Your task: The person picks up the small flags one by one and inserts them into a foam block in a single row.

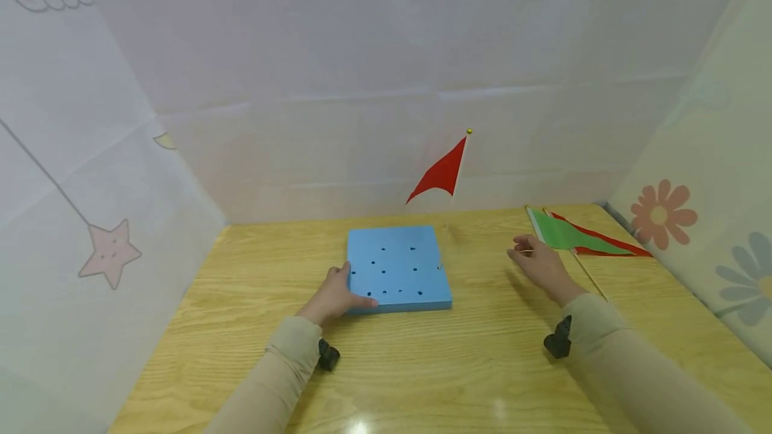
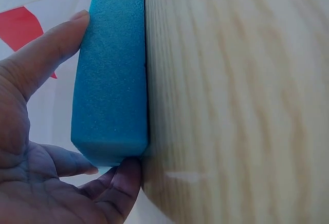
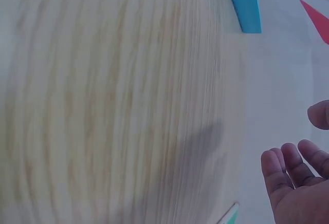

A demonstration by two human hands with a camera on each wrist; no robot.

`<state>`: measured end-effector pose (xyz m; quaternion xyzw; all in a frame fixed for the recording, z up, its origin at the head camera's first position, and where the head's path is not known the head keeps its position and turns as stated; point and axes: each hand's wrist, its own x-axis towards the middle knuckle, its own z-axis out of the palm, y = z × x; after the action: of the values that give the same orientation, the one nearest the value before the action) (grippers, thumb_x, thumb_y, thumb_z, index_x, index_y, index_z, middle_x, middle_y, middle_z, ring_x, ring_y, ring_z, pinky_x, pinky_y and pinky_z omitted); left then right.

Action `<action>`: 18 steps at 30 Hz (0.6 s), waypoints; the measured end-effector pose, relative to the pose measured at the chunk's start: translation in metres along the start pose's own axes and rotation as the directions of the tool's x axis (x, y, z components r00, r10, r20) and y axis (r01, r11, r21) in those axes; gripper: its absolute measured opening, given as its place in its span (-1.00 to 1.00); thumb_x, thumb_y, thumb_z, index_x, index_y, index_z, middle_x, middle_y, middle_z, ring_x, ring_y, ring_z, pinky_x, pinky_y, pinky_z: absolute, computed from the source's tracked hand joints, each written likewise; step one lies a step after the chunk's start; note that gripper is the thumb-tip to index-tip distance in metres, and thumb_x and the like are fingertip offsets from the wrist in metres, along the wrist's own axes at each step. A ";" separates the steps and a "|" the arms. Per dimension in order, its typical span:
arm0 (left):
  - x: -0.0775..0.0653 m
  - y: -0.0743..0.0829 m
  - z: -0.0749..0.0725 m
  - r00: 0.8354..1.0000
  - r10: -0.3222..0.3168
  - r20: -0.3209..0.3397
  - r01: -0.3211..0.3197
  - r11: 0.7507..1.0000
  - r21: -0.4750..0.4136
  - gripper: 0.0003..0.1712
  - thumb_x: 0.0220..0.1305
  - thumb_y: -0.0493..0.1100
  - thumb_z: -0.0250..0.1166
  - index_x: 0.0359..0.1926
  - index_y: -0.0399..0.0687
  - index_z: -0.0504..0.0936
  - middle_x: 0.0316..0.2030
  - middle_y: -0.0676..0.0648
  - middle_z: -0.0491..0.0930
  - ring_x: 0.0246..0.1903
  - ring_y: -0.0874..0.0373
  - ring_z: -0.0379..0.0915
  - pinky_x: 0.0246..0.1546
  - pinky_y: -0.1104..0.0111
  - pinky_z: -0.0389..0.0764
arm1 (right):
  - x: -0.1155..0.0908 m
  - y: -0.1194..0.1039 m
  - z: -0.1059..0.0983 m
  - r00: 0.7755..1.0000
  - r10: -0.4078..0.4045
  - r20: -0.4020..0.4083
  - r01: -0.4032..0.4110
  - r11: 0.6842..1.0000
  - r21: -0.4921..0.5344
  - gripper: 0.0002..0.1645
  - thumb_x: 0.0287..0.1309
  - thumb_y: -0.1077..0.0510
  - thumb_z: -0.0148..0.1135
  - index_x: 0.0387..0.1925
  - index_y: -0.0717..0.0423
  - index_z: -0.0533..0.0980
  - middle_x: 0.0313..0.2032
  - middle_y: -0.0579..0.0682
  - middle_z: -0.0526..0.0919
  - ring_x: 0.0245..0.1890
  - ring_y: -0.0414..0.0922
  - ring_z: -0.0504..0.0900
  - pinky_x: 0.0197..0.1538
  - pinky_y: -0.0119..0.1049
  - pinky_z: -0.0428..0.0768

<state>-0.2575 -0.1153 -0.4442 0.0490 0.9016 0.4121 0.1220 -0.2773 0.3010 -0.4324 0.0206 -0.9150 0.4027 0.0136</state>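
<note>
A flat blue foam block (image 1: 398, 260) with several small holes in its top lies on the table. My left hand (image 1: 336, 295) holds its near left corner, thumb along the front edge and fingers at the left side; the left wrist view shows the thumb and fingers touching the block (image 2: 110, 64). A red flag (image 1: 445, 169) stands tilted on a thin pole whose foot is at the block's right edge. My right hand (image 1: 539, 265) is raised over the table to the right of the block. Its fingers (image 3: 293, 167) are loosely bent, with nothing visible between them.
A green flag (image 1: 553, 230) and a red flag (image 1: 615, 245) lie overlapping at the back right of the wooden table (image 1: 416, 374), with a thin pole running towards my right forearm. Printed white cloth walls (image 1: 338, 86) border the table at the back and sides.
</note>
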 end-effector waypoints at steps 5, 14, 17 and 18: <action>0.001 -0.001 0.000 1.000 -0.001 0.002 0.001 1.000 0.008 0.38 0.10 0.02 0.64 0.61 -0.39 -0.11 0.48 -0.52 -0.01 0.44 -0.38 0.10 0.36 -0.12 0.30 | -0.003 0.008 -0.011 1.000 0.005 -0.010 -0.006 1.000 -0.031 -0.31 0.60 -0.01 0.01 0.41 0.50 0.23 0.23 0.46 0.42 0.28 0.40 0.39 0.20 0.24 0.46; -0.001 0.001 0.000 1.000 0.000 0.001 0.000 1.000 0.014 0.38 0.09 0.02 0.64 0.61 -0.39 -0.11 0.48 -0.52 0.00 0.44 -0.39 0.09 0.35 -0.14 0.30 | -0.008 0.034 -0.029 0.999 0.036 -0.018 -0.037 0.997 -0.061 -0.30 0.59 -0.02 -0.01 0.37 0.53 0.26 0.20 0.48 0.43 0.21 0.40 0.44 0.07 0.13 0.58; -0.001 0.002 -0.001 1.000 0.001 0.004 -0.001 1.000 0.011 0.38 0.10 0.02 0.64 0.61 -0.38 -0.12 0.49 -0.52 0.00 0.44 -0.39 0.10 0.36 -0.14 0.30 | -0.008 0.042 -0.036 0.998 0.054 -0.016 -0.055 0.996 -0.067 -0.32 0.58 0.01 -0.01 0.35 0.56 0.26 0.17 0.49 0.45 0.17 0.40 0.47 0.02 0.11 0.60; -0.001 0.001 -0.001 1.000 0.003 0.005 -0.003 1.000 0.009 0.38 0.10 0.02 0.64 0.61 -0.38 -0.12 0.48 -0.52 0.00 0.44 -0.39 0.10 0.36 -0.14 0.30 | -0.007 0.045 -0.039 0.998 0.062 -0.018 -0.063 0.996 -0.061 -0.32 0.58 0.01 -0.01 0.35 0.57 0.26 0.17 0.50 0.44 0.16 0.40 0.47 0.01 0.10 0.60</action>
<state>-0.2563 -0.1151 -0.4424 0.0516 0.9030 0.4082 0.1234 -0.2717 0.3601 -0.4395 -0.0115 -0.9270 0.3748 0.0091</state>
